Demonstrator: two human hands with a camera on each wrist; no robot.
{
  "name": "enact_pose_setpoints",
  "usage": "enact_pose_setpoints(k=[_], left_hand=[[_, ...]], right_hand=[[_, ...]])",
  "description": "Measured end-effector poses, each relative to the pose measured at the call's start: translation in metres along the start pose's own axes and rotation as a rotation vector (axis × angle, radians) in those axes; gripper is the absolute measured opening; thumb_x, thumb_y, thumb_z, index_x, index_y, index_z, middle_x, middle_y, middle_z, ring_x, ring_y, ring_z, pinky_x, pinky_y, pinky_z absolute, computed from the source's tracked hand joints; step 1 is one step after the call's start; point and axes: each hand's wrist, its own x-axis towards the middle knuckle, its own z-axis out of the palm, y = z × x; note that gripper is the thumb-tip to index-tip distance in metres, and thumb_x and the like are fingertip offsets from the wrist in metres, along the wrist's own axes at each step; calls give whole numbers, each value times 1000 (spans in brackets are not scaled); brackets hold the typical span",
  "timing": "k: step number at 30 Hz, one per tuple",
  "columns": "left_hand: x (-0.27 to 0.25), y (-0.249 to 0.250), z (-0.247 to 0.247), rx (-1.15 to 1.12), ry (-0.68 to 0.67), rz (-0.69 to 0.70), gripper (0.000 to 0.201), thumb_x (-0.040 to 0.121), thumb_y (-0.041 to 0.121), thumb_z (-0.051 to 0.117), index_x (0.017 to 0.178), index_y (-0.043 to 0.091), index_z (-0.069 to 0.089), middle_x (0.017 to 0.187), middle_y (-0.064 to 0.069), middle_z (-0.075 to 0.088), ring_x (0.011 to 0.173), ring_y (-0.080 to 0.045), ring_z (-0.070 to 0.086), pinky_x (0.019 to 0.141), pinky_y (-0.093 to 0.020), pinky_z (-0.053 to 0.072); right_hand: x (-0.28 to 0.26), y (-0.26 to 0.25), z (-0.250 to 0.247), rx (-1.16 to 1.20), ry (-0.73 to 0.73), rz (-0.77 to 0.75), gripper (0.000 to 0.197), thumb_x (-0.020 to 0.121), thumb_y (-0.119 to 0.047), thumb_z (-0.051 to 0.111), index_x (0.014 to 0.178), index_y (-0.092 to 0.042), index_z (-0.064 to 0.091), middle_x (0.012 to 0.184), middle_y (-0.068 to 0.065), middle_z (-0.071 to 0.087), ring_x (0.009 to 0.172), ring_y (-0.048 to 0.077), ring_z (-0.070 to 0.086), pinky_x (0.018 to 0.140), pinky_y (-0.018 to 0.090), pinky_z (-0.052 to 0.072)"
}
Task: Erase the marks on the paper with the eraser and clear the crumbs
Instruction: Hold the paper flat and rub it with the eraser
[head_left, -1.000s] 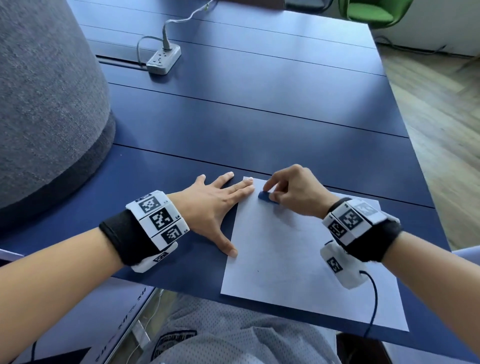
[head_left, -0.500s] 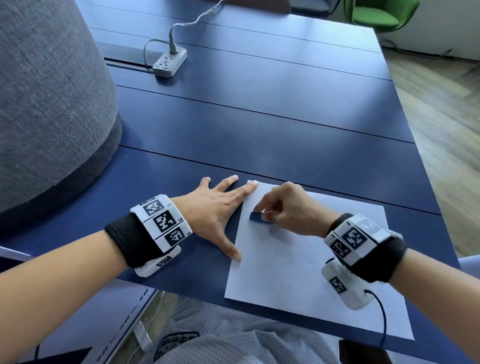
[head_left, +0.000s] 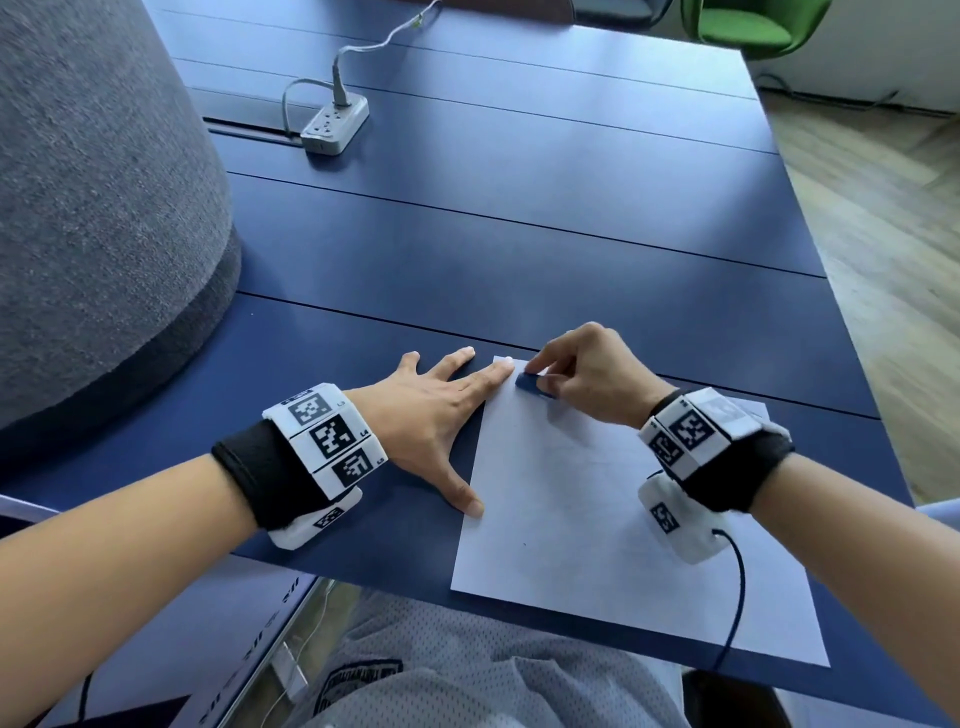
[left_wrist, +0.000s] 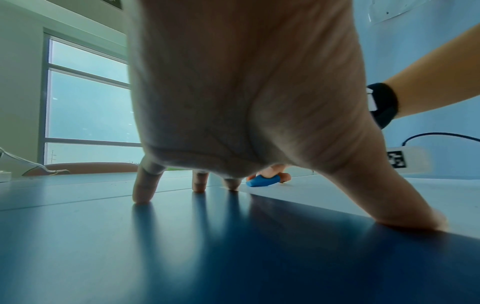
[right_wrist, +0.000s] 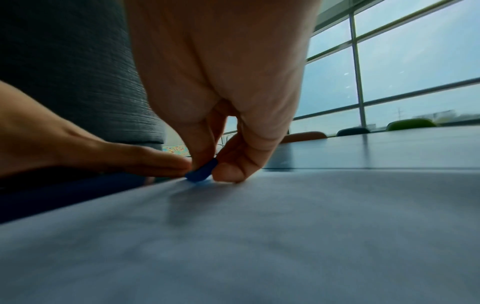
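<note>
A white sheet of paper (head_left: 597, 519) lies on the blue table (head_left: 519, 234) near its front edge. My right hand (head_left: 587, 379) pinches a small blue eraser (head_left: 530, 384) between thumb and fingers and presses it on the paper's far left corner. The eraser (right_wrist: 201, 170) touches the paper (right_wrist: 259, 236) in the right wrist view, and the eraser (left_wrist: 262, 182) shows beyond my fingers in the left wrist view. My left hand (head_left: 441, 410) lies flat with spread fingers, its fingertips and thumb on the paper's left edge. Faint marks on the paper are barely visible.
A grey power strip (head_left: 335, 124) with its cable sits far back on the table. A large grey fabric-covered column (head_left: 93, 197) stands at the left. A green chair (head_left: 753, 21) is beyond the far edge. A black cable (head_left: 737, 587) hangs from my right wrist.
My right hand slid the eraser towards me half a second ago and has now pushed it back up to the paper's far left corner. My left hand has stayed flat.
</note>
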Motion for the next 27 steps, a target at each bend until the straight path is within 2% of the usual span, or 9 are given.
enact_pose_setpoints(k=[3,5,7,10,14,18,20,23,27], left_hand=[[1,0,1,26,-12,0,146,52,89,63,149,30,-28,160,21,-17,147,-15,-21,115,-62,4],[0,0,0,34,-21,-2,145,52,89,63,148,31,-29,159,21,-20,147,-15,-22,115,-62,3],[1,0,-1,31,-27,-4,145,53,88,64,148,32,-29,158,22,-20,147,-15,-22,115,-62,2],[2,-1,0,51,-37,2,141,53,90,62,150,36,-25,156,24,-26,147,-15,-23,115,-63,2],[3,-1,1,75,-56,-5,139,54,89,61,151,36,-23,154,24,-31,146,-16,-24,115,-64,1],[4,1,0,93,-66,-14,138,54,90,60,151,37,-22,154,23,-31,147,-18,-23,114,-65,4],[4,1,0,91,-67,-12,136,54,90,61,150,39,-21,155,23,-30,147,-18,-23,114,-65,4],[3,2,0,85,-66,-7,136,55,88,62,150,41,-22,155,24,-30,147,-19,-23,113,-66,3],[2,3,-2,65,-70,-16,137,54,87,65,150,41,-21,154,25,-30,147,-18,-23,114,-66,2]], right_hand=[[-21,-10,10,-20,-178,-130,19,79,-2,69,92,-14,78,66,-11,57,58,-4,54,56,5,38],[-20,-13,8,-69,-253,-168,22,77,-2,70,92,-16,78,67,-9,58,58,0,53,58,8,39],[-6,-7,1,-73,-157,-110,21,78,-4,69,92,-17,78,71,-6,62,60,2,54,61,13,41],[-12,-5,5,-8,-94,-85,19,79,-3,69,90,-15,78,67,-9,58,56,-2,52,58,7,38],[-38,-12,14,-29,-391,-196,24,77,2,68,90,-15,78,67,-11,56,59,1,51,60,12,41],[-25,-4,7,-36,-140,-110,22,78,-1,68,91,-16,77,65,-9,55,58,3,51,61,14,41],[-34,-5,11,-31,-164,-163,21,79,0,68,91,-15,77,69,-8,53,59,4,50,60,11,39],[-51,-10,13,-55,-372,-228,24,78,-1,69,92,-17,78,70,-11,52,61,3,51,61,12,41],[-33,-5,6,-70,-139,-155,22,79,-1,68,93,-16,77,65,-12,50,60,-6,52,57,5,36]])
